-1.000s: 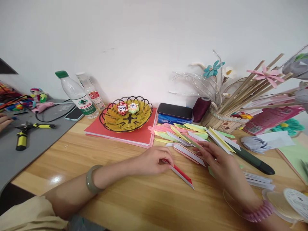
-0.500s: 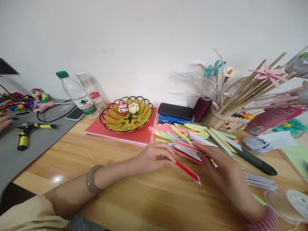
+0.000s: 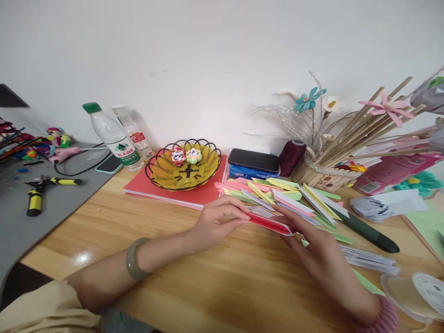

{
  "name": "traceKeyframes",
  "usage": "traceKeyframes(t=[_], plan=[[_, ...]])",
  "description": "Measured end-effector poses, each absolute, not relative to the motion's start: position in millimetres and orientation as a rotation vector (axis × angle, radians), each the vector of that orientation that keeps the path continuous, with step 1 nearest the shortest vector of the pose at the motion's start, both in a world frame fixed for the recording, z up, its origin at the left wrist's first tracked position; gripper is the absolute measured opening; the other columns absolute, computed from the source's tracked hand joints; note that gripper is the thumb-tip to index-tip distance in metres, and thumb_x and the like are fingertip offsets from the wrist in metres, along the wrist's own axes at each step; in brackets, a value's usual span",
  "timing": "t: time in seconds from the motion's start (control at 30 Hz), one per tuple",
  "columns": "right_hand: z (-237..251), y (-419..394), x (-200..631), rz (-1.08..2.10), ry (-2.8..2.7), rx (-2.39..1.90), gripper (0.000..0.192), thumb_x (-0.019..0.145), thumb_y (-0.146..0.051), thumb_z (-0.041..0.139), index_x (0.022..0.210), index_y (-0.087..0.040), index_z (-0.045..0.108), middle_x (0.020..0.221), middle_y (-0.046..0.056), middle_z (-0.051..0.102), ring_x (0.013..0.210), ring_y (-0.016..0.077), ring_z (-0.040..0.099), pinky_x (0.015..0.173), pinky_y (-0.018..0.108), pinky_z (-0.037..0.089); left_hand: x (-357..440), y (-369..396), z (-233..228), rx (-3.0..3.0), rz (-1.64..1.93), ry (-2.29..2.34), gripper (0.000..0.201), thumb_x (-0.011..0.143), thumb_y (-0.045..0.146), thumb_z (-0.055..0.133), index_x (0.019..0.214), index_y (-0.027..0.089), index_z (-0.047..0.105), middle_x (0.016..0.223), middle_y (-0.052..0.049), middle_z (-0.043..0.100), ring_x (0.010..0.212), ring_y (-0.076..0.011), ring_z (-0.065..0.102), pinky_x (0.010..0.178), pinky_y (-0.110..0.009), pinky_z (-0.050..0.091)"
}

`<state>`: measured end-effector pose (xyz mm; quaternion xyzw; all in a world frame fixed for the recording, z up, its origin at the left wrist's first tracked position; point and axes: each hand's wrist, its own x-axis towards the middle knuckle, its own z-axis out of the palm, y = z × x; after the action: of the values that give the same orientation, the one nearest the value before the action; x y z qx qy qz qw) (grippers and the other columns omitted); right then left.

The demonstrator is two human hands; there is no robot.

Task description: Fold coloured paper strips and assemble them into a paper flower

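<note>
My left hand [image 3: 222, 222] pinches one end of a red folded paper strip [image 3: 268, 224] with white edges, between thumb and fingertips. The strip slants slightly down to the right, above the wooden table. My right hand [image 3: 319, 249] has its thumb and fingers closed about the strip's right end; its fingertips are partly hidden. Just behind both hands spreads a pile of folded paper pieces [image 3: 286, 183] in yellow, green, pink and white. A few pale folded pieces [image 3: 369, 260] lie stacked to the right of my right hand.
A yellow woven basket [image 3: 152, 173] with two paper balls [image 3: 193, 156] stands on red paper [image 3: 135, 182]. Behind the pile are a phone [image 3: 253, 159] on a blue packet and a thread spool [image 3: 292, 157]. A dark green-handled tool [image 3: 373, 233], ribbon roll [image 3: 402, 296], bottle [image 3: 109, 134] and pliers [image 3: 34, 201] lie around.
The red strip has lifted and turned nearer level. My right hand has moved from the stacked red and white pieces to the strip's right end.
</note>
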<state>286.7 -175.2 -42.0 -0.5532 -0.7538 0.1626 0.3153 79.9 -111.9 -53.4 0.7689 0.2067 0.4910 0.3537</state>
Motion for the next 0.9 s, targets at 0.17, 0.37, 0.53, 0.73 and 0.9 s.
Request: traceKeyframes(t=[0.17, 0.37, 0.53, 0.73, 0.9], plan=[[-41.0, -175.8, 284.2, 0.553, -1.899, -1.546, 0.043, 0.083, -0.032, 0.044, 0.125, -0.021, 0.042, 0.110, 0.007, 0.063, 0.096, 0.0218, 0.061, 0.072, 0.032, 0.052, 82.8, -110.3, -54.8, 1.888, 1.211, 0.587, 0.006, 0.072, 0.014, 0.062, 0.077, 0.014, 0.066, 0.080, -0.007, 0.063, 0.079, -0.0142, 0.059, 0.074, -0.029, 0.049], [-41.9, -177.2, 284.2, 0.516, -1.935, -1.565, 0.044, 0.083, -0.035, 0.045, 0.125, -0.024, 0.043, 0.097, 0.005, 0.067, 0.087, 0.0217, 0.062, 0.072, 0.033, 0.051, 83.1, -110.0, -54.2, 1.786, 1.129, 0.652, 0.005, 0.071, 0.016, 0.064, 0.074, 0.014, 0.067, 0.078, -0.007, 0.064, 0.076, -0.0148, 0.059, 0.071, -0.028, 0.048], [-36.3, -178.2, 282.0, 0.592, -1.979, -1.551, 0.044, 0.085, -0.034, 0.042, 0.126, -0.021, 0.040, 0.096, 0.007, 0.067, 0.088, 0.0209, 0.062, 0.072, 0.032, 0.051, 83.3, -107.6, -57.8, 1.710, 1.136, 0.639, 0.005, 0.071, 0.017, 0.063, 0.075, 0.014, 0.066, 0.079, -0.006, 0.063, 0.079, -0.0149, 0.058, 0.074, -0.028, 0.047], [-33.0, -179.0, 280.5, 0.616, -1.985, -1.512, 0.044, 0.085, -0.034, 0.043, 0.126, -0.020, 0.039, 0.091, 0.005, 0.067, 0.082, 0.0179, 0.062, 0.071, 0.029, 0.050, 83.0, -105.7, -58.5, 1.641, 1.108, 0.670, 0.005, 0.071, 0.017, 0.063, 0.074, 0.015, 0.065, 0.078, -0.005, 0.062, 0.078, -0.0141, 0.057, 0.072, -0.027, 0.046], [-37.6, -177.4, 283.1, 0.516, -1.982, -1.547, 0.042, 0.084, -0.037, 0.042, 0.123, -0.021, 0.042, 0.075, 0.001, 0.065, 0.061, 0.0149, 0.058, 0.057, 0.027, 0.049, 83.4, -105.9, -57.5, 1.640, 1.116, 0.680, 0.004, 0.071, 0.017, 0.063, 0.074, 0.015, 0.065, 0.077, -0.005, 0.062, 0.077, -0.0134, 0.057, 0.072, -0.026, 0.045]])
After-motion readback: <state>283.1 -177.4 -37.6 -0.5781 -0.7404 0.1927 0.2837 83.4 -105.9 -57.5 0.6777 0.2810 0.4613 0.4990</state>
